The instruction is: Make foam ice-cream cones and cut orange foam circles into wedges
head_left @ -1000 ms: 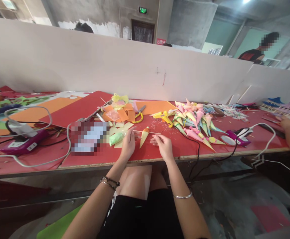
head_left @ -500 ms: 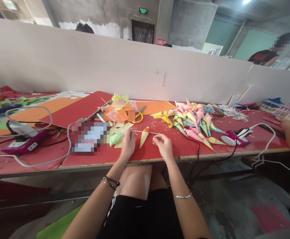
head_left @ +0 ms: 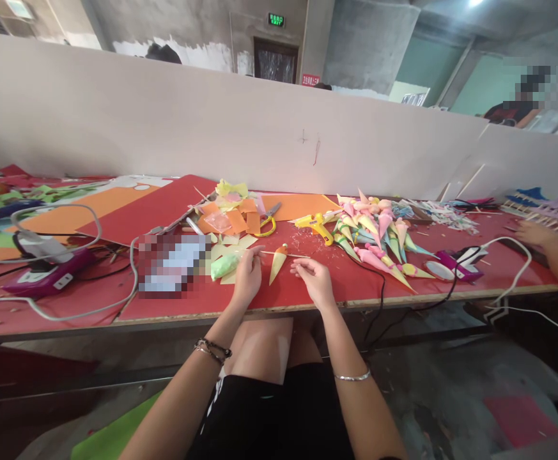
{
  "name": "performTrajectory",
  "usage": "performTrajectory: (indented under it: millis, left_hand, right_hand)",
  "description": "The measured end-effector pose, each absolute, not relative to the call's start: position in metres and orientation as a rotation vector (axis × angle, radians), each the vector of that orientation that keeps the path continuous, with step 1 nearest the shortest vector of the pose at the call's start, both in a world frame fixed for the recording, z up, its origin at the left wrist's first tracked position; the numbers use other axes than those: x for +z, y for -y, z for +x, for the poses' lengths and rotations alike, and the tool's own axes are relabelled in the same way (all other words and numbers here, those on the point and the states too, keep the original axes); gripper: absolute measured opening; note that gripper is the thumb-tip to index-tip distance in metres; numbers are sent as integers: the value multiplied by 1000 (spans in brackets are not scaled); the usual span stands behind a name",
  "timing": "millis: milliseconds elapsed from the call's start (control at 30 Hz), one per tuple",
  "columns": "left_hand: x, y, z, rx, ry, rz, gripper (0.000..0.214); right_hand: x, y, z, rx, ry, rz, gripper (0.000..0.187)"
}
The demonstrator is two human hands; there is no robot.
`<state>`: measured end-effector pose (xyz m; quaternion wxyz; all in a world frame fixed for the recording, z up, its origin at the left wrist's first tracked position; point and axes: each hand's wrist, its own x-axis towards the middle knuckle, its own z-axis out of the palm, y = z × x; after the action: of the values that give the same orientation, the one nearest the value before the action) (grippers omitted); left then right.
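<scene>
A thin pale strip or stick (head_left: pixel 298 257) spans the space between my two hands. My left hand (head_left: pixel 248 271) is closed on its left end, with the fingertips partly hidden. The thumb and fingers of my right hand (head_left: pixel 314 279) pinch the other end. Between the hands is a small pale-yellow paper cone (head_left: pixel 277 268) with an orange top, pointing toward me; the strip crosses near its top, and I cannot tell whether they are joined. A light green bundle (head_left: pixel 224 266) lies just left of my left hand.
Beyond my right hand are a yellow glue gun (head_left: pixel 316 227) and a pile of pastel paper cones (head_left: pixel 374 223). Yellow-handled scissors (head_left: pixel 269 224) lie by orange paper scraps (head_left: pixel 233 220). Purple power strips (head_left: pixel 51 275) with cables flank the workspace. A co-worker's hand (head_left: pixel 540 236) is at far right.
My right hand has shifted very slightly left, the strip still between both hands. At far right, the co-worker's hand has moved left. The person behind the partition has shifted a little.
</scene>
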<state>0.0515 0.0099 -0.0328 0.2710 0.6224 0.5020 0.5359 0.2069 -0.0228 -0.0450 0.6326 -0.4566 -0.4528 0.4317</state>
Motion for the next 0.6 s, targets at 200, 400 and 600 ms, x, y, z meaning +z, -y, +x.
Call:
performTrajectory:
  millis: [200,400,600]
  left_hand:
    - [-33,-8,52,1372,-1321,1663,26]
    - [-31,-6,52,1373,-1337,1627,36]
    - [-31,-7,53,1369,-1354,1623,33]
  right_hand:
    - [-43,25,206,923,1067,-1080,26]
    - [-42,24,208,917,1073,-1100,24]
    - [-44,23,208,917,1073,-1094,21]
